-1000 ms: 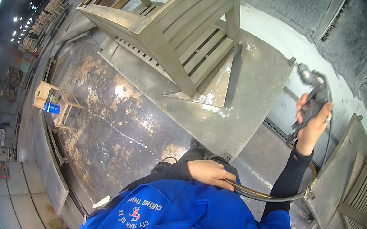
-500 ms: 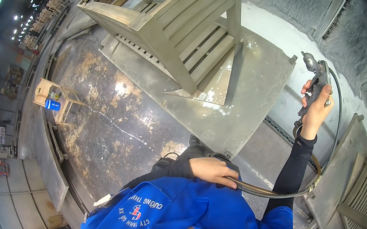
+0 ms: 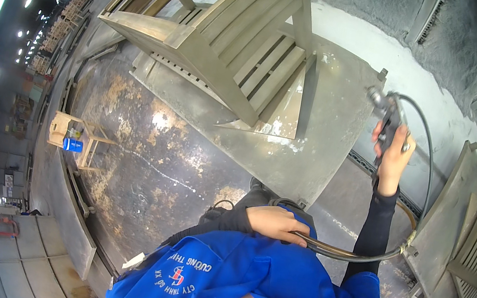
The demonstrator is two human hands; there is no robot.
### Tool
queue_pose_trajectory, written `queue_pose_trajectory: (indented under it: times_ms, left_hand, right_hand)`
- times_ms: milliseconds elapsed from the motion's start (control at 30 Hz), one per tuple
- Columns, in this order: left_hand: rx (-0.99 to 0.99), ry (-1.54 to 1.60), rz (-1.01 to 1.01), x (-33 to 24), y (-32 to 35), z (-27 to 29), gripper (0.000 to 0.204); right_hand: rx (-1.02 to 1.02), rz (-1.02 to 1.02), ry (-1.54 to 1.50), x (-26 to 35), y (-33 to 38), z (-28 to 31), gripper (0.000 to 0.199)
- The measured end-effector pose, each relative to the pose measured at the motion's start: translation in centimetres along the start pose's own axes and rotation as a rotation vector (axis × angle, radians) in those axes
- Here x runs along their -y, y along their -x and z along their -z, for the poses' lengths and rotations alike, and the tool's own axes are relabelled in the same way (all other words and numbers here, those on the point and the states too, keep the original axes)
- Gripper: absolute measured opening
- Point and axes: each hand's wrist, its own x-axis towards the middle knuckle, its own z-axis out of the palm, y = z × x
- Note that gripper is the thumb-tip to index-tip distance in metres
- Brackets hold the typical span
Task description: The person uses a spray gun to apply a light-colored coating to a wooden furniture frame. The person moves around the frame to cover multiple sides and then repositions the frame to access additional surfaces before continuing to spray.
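My right hand [image 3: 395, 158] is closed round the handle of a spray gun [image 3: 391, 119], held up at the right with its head pointing left and away from me; the gun is slightly blurred. From the gun a dark hose [image 3: 432, 139] loops down the right side and back toward my waist. There my left hand [image 3: 277, 222] is closed on the hoses [image 3: 352, 255], low against my body. Ahead of me a slatted wooden armchair [image 3: 246, 38] with a grey-brown finish stands on a flat board [image 3: 341, 112]. The gun is to the right of the chair, apart from it.
At the right, another slatted wooden piece [image 3: 471, 254] rests on a tilted board [image 3: 447, 207]. A small wooden stool [image 3: 90, 141] carrying a blue tub [image 3: 72, 145] stands on the stained floor [image 3: 150, 154] at the left. A pale, coated wall [image 3: 476, 68] rises at the far right.
My right hand and the spray gun have moved left and a little nearer to me, toward the chair's side. My left hand keeps its place on the hoses.
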Motion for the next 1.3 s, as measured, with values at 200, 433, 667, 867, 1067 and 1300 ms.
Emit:
queue_pose_trajectory:
  times_ms: [200,433,667,867,1067,1300]
  left_hand:
    - [-0.017,-0.001,-0.003,0.4,0.8,0.7,0.038]
    - [0.055,0.015,0.002,1.1,1.1,1.3,0.042]
    - [0.036,0.051,0.021,1.7,1.7,0.9,0.041]
    - [0.021,0.15,0.084,2.3,2.9,-0.1,0.043]
    - [0.022,0.11,0.108,3.3,4.1,-1.1,0.038]
    - [-0.029,0.146,0.102,4.2,5.9,-1.8,0.041]
  right_hand:
    - [-0.079,0.034,0.089,-1.8,-2.0,-0.8,0.055]
    - [0.352,-0.165,-0.148,-1.3,6.2,-0.9,0.069]
    - [-0.013,-0.066,0.057,-3.3,0.4,-1.8,0.056]
    - [-0.126,-0.066,0.081,-5.4,-1.9,-2.8,0.055]
    - [0.152,-0.273,-0.219,-6.7,5.6,-3.1,0.054]
    - [0.212,-0.468,0.062,-12.2,9.4,-5.8,0.04]
